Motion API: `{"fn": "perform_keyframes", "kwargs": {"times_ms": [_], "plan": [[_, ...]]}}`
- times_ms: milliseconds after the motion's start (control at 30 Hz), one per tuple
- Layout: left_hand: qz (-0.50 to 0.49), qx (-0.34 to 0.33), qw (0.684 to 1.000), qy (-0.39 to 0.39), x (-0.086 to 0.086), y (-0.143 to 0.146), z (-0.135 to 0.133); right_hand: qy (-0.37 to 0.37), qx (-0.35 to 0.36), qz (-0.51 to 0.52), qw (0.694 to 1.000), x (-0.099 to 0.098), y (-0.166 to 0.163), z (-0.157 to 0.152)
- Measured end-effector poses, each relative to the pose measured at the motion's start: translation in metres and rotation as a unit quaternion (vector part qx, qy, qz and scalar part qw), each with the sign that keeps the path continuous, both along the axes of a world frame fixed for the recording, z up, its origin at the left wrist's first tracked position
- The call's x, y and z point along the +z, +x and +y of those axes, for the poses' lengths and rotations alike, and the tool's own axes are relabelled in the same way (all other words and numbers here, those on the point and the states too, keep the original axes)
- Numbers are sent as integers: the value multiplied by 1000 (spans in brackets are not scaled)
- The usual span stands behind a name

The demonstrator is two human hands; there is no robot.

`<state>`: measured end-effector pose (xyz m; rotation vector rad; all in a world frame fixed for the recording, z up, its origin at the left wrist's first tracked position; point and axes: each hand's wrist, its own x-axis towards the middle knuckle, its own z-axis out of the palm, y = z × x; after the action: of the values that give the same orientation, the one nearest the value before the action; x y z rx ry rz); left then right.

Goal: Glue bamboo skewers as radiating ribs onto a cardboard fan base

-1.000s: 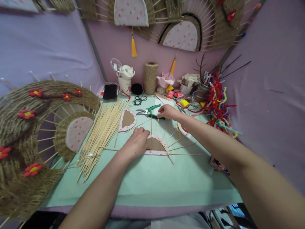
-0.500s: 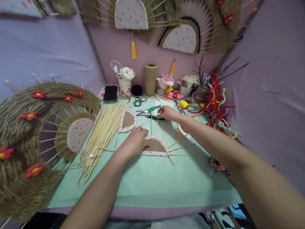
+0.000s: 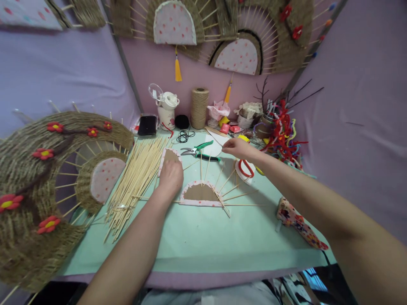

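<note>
A half-round cardboard piece (image 3: 200,193) with a pink dotted border lies on the mint table (image 3: 203,241), thin bamboo sticks fanning out from it. My left hand (image 3: 171,178) rests palm down just left of it, fingers on a second, smaller cardboard piece (image 3: 169,155). My right hand (image 3: 237,148) hovers farther back, right of the green-handled cutters (image 3: 199,149), fingers curled; whether it pinches a stick I cannot make out. A red ring on a white disc (image 3: 245,168) lies below that hand.
A pile of loose bamboo sticks (image 3: 138,178) lies left of my left hand. A big woven fan with red flowers (image 3: 41,178) fills the left side. A twine spool (image 3: 199,108), white jug (image 3: 166,109), pipe cleaners (image 3: 282,131) stand at the back. A floral glue gun (image 3: 297,223) lies right.
My left hand slid left off the bordered cardboard piece onto the smaller one. My right hand moved right, away from the cutters. The glue gun has come into view.
</note>
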<state>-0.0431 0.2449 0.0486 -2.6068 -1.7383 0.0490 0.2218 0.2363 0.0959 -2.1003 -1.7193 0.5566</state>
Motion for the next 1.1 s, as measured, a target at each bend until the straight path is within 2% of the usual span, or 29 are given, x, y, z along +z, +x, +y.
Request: {"fn": "perform_keyframes", "kwargs": {"times_ms": [133, 233, 367, 467, 567, 633, 700, 867, 1033, 1100], "plan": [[0, -5, 1000, 23, 1, -5, -6, 5, 4, 20, 1000, 11, 15, -32], [-20, -9, 999, 30, 9, -10, -10, 27, 1, 41, 999, 18, 28, -64], [-148, 24, 989, 1, 21, -14, -11, 57, -14, 21, 998, 22, 46, -120], [-299, 34, 953, -30, 22, -14, -7, 44, -37, -5, 998, 16, 58, -169], [-438, 11, 896, -71, 20, -11, -4, -3, -80, -32, 996, 0, 69, -216], [-487, -4, 866, -118, 22, -7, -5, -36, -96, -60, 993, -15, 76, -243], [-505, -15, 849, -157, 28, -1, -9, -45, -115, -103, 987, -31, 81, -263], [-488, -40, 848, -205, 48, 13, -18, -104, -145, -128, 976, -57, 79, -282], [-449, -62, 861, -231, 61, 26, -12, -90, -181, -108, 973, -64, 68, -271], [-416, -64, 876, -236, 70, 33, -7, -86, -167, -98, 977, -66, 70, -267]]}}
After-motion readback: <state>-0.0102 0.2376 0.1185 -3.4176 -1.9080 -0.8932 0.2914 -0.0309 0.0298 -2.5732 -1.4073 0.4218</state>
